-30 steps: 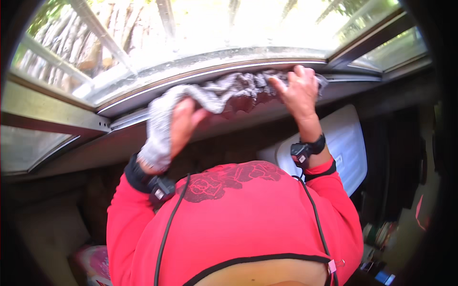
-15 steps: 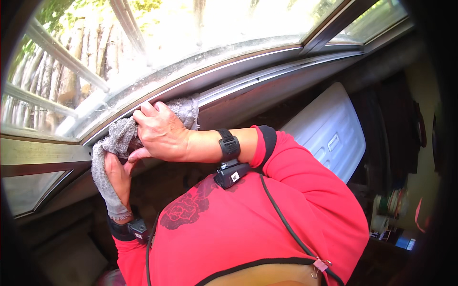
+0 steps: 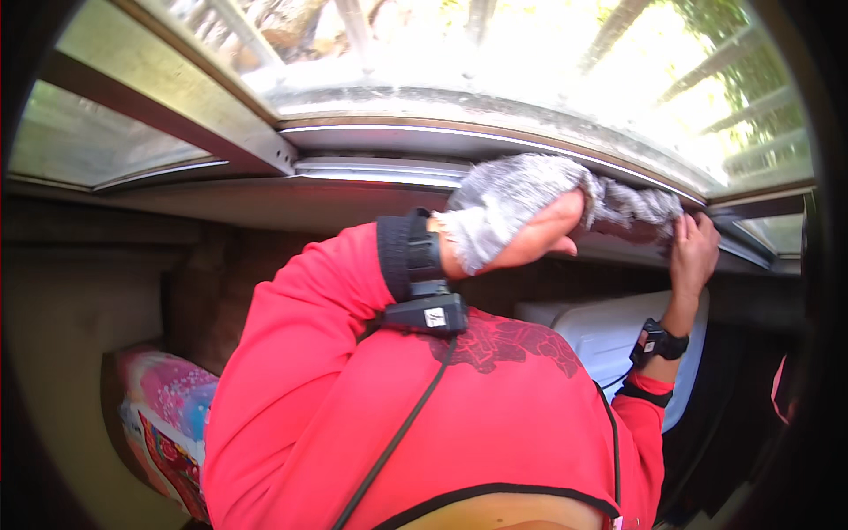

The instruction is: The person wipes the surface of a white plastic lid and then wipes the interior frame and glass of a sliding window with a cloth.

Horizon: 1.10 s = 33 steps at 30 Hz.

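Grey cloth: The shaggy, pale-grey fabric cloth (image 3: 521, 187) is lying along the lower window frame, towards the right end of the silvery metal window track (image 3: 375, 170), stretching from one hand to the other.
Left hand: The person's bare left hand (image 3: 534, 237) is sitting under the cloth, which is draping over its back and down to the wrist; the thumb is standing apart from the palm, but the fabric is hiding the fingers, so I cannot tell how tightly they are gripping.
Right hand: The bare right hand (image 3: 696, 249) is bending its fingers in and appears to be pinching the cloth's far end against the frame.
Shift: Half a second ago I was seeing both hands close together at the track's left end; now they are spreading apart near the right end, with the cloth strung between them.
Track: A long left stretch is now showing uncovered, and a short piece is showing beyond the right hand.
Meaning: I am judging this as wiping, with the right end now getting the cloth's contact.
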### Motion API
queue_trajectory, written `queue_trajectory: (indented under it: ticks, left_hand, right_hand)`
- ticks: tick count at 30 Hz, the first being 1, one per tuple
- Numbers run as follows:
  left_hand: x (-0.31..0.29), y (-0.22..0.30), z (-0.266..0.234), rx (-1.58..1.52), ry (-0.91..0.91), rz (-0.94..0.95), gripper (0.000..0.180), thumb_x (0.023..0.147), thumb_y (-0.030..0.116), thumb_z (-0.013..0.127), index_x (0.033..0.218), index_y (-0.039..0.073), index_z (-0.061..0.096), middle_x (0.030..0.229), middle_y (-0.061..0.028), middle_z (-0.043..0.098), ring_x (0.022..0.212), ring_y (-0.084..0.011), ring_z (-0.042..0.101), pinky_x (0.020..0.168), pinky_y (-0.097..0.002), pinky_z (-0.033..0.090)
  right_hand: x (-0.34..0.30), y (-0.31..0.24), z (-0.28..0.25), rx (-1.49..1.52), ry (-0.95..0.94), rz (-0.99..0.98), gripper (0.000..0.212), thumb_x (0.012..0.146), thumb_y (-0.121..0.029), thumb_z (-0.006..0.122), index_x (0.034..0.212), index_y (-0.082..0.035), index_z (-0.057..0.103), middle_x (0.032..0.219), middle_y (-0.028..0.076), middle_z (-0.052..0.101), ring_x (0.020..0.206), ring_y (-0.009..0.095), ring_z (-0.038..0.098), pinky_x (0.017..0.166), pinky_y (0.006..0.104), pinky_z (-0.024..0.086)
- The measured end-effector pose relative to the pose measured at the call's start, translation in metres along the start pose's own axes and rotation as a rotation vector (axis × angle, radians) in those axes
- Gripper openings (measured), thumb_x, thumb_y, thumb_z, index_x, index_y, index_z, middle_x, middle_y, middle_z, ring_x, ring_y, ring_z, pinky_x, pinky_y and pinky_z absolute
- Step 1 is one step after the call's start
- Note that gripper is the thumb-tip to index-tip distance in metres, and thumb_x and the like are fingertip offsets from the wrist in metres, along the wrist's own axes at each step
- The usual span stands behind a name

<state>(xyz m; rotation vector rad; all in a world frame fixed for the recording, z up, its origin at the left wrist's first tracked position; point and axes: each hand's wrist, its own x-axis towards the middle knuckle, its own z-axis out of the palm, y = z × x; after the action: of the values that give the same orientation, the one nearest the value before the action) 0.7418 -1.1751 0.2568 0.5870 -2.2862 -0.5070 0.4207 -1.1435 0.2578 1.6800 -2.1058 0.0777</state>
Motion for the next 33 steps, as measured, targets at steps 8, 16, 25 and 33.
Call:
queue_trajectory:
  ticks: [8,16,25,33]
  left_hand:
    - [-0.060,-0.006,-0.033,0.402,-0.013,-0.259,0.051,0.065,0.045,0.072,0.065,0.000,0.049,0.068,-0.0158,0.052,0.065,-0.0326,0.053,0.060,-0.0390,0.043]
    - [-0.142,-0.014,-0.106,0.791,-0.044,-0.574,0.061,0.062,0.021,0.080,0.108,-0.007,0.051,0.094,-0.0238,0.058,0.091,-0.0413,0.053,0.083,-0.0416,0.041]
    - [-0.104,-0.001,-0.066,0.471,-0.081,-0.447,0.050,0.060,0.023,0.083,0.090,-0.005,0.054,0.075,-0.0186,0.059,0.072,-0.0379,0.057,0.067,-0.0418,0.044]
    - [-0.009,0.003,0.006,-0.148,-0.113,-0.081,0.065,0.061,0.023,0.082,0.112,-0.003,0.053,0.098,-0.0182,0.060,0.091,-0.0357,0.057,0.080,-0.0376,0.044]
  right_hand:
    - [-0.024,-0.076,-0.003,0.321,0.255,-0.282,0.024,0.069,-0.021,0.067,0.082,-0.002,0.063,0.101,0.011,0.058,0.095,0.030,0.052,0.083,0.0413,0.041]
    - [-0.039,-0.259,-0.065,0.763,0.132,-0.700,0.050,0.052,-0.047,0.073,0.077,-0.005,0.060,0.088,0.006,0.048,0.087,0.023,0.047,0.072,0.0377,0.038]
    - [-0.032,-0.194,-0.045,0.694,0.225,-0.636,0.043,0.063,-0.046,0.068,0.088,-0.011,0.063,0.091,0.003,0.053,0.085,0.021,0.052,0.076,0.0359,0.041]
    - [-0.018,-0.088,-0.019,0.498,0.169,-0.577,0.025,0.065,-0.016,0.060,0.089,-0.015,0.065,0.090,0.002,0.054,0.092,0.023,0.052,0.084,0.0372,0.040]
